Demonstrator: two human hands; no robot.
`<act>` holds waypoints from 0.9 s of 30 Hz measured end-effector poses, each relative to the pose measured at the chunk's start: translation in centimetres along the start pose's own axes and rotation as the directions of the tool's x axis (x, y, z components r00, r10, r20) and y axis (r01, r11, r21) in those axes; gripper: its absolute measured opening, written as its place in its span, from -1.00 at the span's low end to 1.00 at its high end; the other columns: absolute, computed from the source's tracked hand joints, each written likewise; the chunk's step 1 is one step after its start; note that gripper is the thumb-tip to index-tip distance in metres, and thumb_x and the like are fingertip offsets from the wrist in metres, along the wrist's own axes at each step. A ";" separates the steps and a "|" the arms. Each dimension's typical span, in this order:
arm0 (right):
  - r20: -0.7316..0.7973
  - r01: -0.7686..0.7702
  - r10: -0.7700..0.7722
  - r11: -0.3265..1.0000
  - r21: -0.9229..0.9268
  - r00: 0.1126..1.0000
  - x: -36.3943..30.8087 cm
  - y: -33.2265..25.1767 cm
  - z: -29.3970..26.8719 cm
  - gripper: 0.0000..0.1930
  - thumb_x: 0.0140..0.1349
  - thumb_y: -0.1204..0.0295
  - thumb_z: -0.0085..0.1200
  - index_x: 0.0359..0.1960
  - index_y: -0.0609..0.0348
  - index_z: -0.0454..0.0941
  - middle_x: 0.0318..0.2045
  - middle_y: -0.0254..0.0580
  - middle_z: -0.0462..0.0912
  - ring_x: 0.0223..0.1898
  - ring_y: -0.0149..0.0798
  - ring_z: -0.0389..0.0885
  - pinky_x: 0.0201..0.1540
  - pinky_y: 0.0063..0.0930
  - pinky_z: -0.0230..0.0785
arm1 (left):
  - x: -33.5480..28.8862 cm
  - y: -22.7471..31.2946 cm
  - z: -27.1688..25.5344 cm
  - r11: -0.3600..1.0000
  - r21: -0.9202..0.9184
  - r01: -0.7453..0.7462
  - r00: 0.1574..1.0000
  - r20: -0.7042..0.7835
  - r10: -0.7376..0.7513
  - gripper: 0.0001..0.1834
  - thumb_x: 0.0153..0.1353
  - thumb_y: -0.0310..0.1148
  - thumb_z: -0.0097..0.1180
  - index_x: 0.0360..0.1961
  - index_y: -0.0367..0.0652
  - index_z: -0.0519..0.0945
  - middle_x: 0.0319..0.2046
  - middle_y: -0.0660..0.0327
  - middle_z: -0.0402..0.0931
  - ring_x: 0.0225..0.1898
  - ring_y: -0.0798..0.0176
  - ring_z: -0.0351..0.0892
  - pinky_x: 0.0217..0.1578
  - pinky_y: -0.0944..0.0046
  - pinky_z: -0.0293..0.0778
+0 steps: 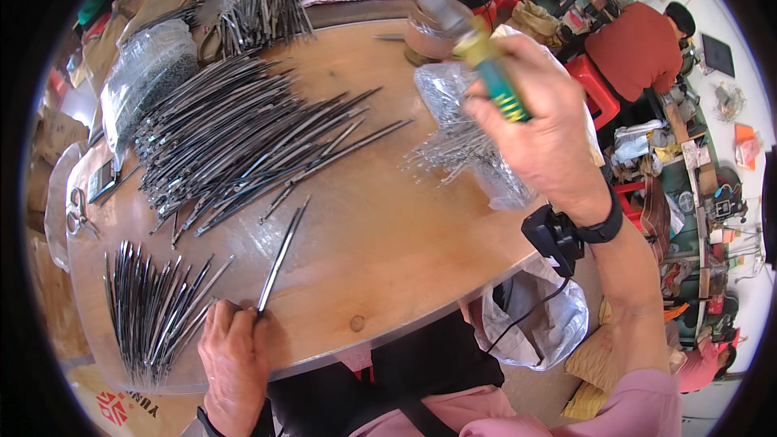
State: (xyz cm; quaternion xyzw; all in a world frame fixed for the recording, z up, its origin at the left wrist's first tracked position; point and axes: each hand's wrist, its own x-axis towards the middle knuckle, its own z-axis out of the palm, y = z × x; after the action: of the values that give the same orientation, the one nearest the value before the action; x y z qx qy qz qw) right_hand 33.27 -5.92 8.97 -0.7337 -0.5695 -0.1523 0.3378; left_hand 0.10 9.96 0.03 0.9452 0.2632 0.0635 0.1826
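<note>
My left hand [235, 356] rests at the table's near edge, fingers closed round the lower end of a thin dark metal rod [282, 259] that points up and away. Raised over the right side, my right hand [542, 113] grips a tool with a green-and-yellow handle [495, 73]; its far end is smeared by motion, so its kind is unclear. Below that hand lie thin silvery wire-like pieces [457, 150] on a clear plastic bag [445, 85]. A fanned bundle of rods [154, 307] sits left of my left hand, and a large pile of similar rods [218, 129] lies beyond it.
Another bundle of rods [263, 16] and a plastic bag of small grey parts [154, 73] stand at the far left. Scissors [78, 210] lie at the left edge. A round brown container [433, 32] stands at the back. A person in red [635, 48] sits at right.
</note>
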 end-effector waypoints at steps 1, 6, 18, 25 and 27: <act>-0.053 -0.063 0.068 0.994 0.086 0.996 -0.4 0.1 -0.5 -0.77 -0.04 0.61 0.24 -0.28 0.24 0.63 -0.26 -0.07 0.60 -0.34 -0.07 0.62 -0.30 -0.33 0.44 | 0.1 0.1 -0.2 1.000 0.006 -0.009 1.000 -0.007 0.009 -0.88 0.01 -0.55 0.18 -0.38 -0.28 0.55 -0.38 0.08 0.41 -0.28 -0.05 0.47 -0.33 0.04 0.40; -0.023 0.038 -0.037 0.999 0.014 0.999 -2.6 1.5 -1.8 -0.81 -0.03 0.63 0.25 -0.33 0.32 0.60 -0.19 -0.12 0.58 -0.28 -0.16 0.61 -0.24 -0.40 0.47 | 0.3 1.5 0.3 0.996 0.085 0.002 1.000 -0.016 -0.001 -0.92 0.07 -0.53 0.13 -0.38 -0.29 0.54 -0.40 0.05 0.38 -0.31 -0.09 0.46 -0.34 0.00 0.38; 0.104 0.195 -0.168 0.911 -0.365 0.980 -3.3 -0.2 -3.9 -0.85 -0.16 0.50 0.14 -0.50 0.27 0.54 -0.29 -0.11 0.46 -0.25 -0.13 0.49 -0.34 -0.32 0.46 | -1.5 2.4 0.0 0.995 0.100 -0.026 0.994 -0.098 0.036 -0.88 0.15 -0.55 0.00 -0.27 -0.31 0.47 -0.38 -0.12 0.43 -0.29 -0.26 0.44 -0.30 -0.10 0.34; -0.035 0.188 -0.214 0.918 -0.350 0.976 -3.5 -2.3 -6.4 -0.82 -0.19 0.55 0.15 -0.46 0.29 0.54 -0.22 -0.11 0.46 -0.23 -0.11 0.51 -0.29 -0.32 0.46 | -1.3 2.3 0.1 0.999 0.028 -0.035 0.994 -0.102 0.038 -0.89 0.21 -0.56 -0.04 -0.24 -0.32 0.47 -0.36 -0.11 0.44 -0.30 -0.24 0.46 -0.33 -0.08 0.34; -0.091 0.179 -0.214 0.940 -0.290 0.973 -3.4 -2.1 -5.7 -0.82 -0.18 0.56 0.14 -0.45 0.29 0.54 -0.21 -0.10 0.45 -0.23 -0.10 0.52 -0.29 -0.32 0.46 | -1.1 2.3 0.5 0.999 0.019 -0.025 0.993 -0.112 0.027 -0.89 0.21 -0.57 -0.04 -0.24 -0.32 0.47 -0.35 -0.11 0.45 -0.31 -0.24 0.46 -0.33 -0.07 0.33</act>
State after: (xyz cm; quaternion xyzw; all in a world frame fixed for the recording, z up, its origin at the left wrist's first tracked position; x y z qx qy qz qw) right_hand 31.16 -11.99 11.66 -0.7029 -0.5912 -0.3084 0.2476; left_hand 0.30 7.42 0.39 0.9451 0.2611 0.1167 0.1584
